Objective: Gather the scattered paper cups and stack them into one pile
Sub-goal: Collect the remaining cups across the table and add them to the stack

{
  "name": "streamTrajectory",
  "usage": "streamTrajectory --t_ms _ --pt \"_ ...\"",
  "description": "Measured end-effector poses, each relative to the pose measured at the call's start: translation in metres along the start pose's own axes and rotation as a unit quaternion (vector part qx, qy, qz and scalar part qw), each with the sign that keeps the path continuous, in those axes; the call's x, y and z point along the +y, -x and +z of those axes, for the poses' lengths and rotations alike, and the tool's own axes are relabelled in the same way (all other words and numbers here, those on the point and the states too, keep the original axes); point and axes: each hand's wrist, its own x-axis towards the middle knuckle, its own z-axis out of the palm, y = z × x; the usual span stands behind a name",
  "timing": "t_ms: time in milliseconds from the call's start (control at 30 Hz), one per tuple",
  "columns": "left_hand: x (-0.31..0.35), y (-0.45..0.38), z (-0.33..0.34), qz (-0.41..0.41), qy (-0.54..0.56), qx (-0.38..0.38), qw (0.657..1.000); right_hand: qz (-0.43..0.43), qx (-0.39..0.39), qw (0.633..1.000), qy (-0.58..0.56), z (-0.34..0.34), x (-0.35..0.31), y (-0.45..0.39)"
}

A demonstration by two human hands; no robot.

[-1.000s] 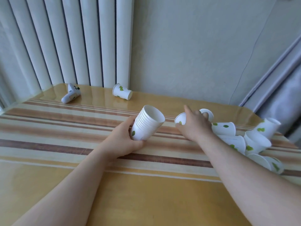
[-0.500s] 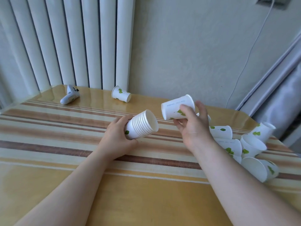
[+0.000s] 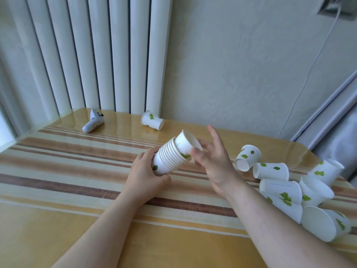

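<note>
My left hand (image 3: 143,171) grips the base of a tilted stack of white paper cups with green leaf prints (image 3: 170,159), held just above the striped table (image 3: 77,171). One more cup (image 3: 185,142) sits partly pushed into the stack's open end. My right hand (image 3: 216,163) pinches that cup near its rim between thumb and fingers, with the index finger pointing up. A single cup (image 3: 152,120) lies on its side at the back of the table. Several loose cups (image 3: 274,171) lie in a heap at the right.
A small white device (image 3: 93,120) lies at the back left of the table. A white radiator (image 3: 96,55) and a wall stand behind the table. A grey curtain (image 3: 340,147) hangs past the right corner.
My right hand lifted a cup from the heap, carried it left and slid it into the open end of the stack. My left hand kept hold of the stack.
</note>
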Motion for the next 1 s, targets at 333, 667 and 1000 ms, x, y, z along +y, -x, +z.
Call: streamTrajectory --t_ms 333,667,1000 --pt "-0.012 -0.015 0.001 -0.086 0.032 0.153 0.984 0.029 0.061 0.951 0.302 0.058 0.065 -0.173" --pt "-0.015 -0.021 0.004 -0.11 0.045 0.171 0.978 -0.016 -0.011 0.873 0.488 0.102 0.114 -0.285" --pt "-0.004 -0.015 -0.001 -0.114 0.047 0.128 0.984 0.061 0.175 0.975 0.125 0.028 0.061 -0.121"
